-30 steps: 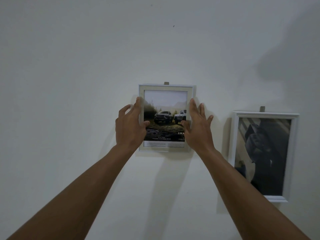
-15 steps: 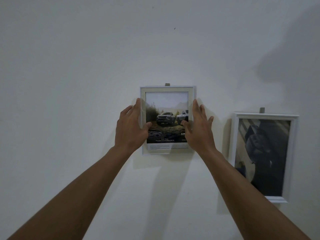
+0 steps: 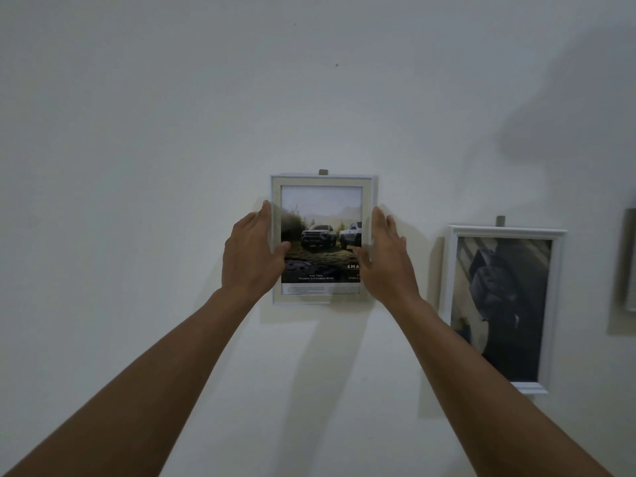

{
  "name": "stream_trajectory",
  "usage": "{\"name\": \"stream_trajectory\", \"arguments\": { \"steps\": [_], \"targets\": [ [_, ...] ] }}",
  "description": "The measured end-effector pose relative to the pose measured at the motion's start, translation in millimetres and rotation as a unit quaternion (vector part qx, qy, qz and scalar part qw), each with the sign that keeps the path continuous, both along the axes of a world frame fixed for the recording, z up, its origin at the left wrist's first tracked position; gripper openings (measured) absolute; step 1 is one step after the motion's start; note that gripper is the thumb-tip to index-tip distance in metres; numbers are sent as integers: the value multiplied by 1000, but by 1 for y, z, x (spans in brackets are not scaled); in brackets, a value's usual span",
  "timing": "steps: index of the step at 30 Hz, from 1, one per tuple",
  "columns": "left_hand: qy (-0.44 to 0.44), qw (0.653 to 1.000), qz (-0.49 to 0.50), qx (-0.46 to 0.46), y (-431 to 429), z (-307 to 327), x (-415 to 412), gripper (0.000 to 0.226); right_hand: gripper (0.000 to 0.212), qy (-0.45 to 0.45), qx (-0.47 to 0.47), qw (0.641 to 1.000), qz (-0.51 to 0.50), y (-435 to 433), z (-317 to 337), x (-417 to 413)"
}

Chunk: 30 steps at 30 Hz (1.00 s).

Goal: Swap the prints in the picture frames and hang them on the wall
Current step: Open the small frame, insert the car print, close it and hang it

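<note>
A small white picture frame (image 3: 321,180) with a print of two off-road cars sits flat against the white wall, under a small grey hook (image 3: 323,172). My left hand (image 3: 249,256) grips its left edge, thumb across the front of the glass. My right hand (image 3: 385,256) grips its right edge the same way, fingers pointing up along the side. A larger white frame (image 3: 554,304) with a dark grey print hangs to the right from its own hook (image 3: 500,220).
The edge of a third frame (image 3: 629,259) shows at the far right border. A small dark mark (image 3: 336,65) sits on the wall above the small frame. Bare white wall (image 3: 137,166) spreads to the left and above.
The small frame has stayed at its hook, held by both hands. My hands have shifted slightly along its sides, and the view has turned a little right, showing a third frame's edge.
</note>
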<state>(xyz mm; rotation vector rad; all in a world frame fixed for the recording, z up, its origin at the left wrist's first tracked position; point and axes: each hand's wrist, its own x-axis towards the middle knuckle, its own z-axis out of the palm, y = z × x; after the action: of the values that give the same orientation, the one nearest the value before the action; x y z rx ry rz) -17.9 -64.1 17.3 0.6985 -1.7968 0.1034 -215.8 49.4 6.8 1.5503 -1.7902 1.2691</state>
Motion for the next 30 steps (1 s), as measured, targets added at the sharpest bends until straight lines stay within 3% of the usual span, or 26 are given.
{"name": "stream_trajectory", "arguments": {
  "steps": [13,30],
  "targets": [
    [15,998,46,32,-8,-1,-8,76,73,-17,-8,1000,-2,-8,-5,0],
    [13,1000,-1,26,3,2,-1,77,82,-3,4,1000,-7,-3,-5,-1]
  ]
}}
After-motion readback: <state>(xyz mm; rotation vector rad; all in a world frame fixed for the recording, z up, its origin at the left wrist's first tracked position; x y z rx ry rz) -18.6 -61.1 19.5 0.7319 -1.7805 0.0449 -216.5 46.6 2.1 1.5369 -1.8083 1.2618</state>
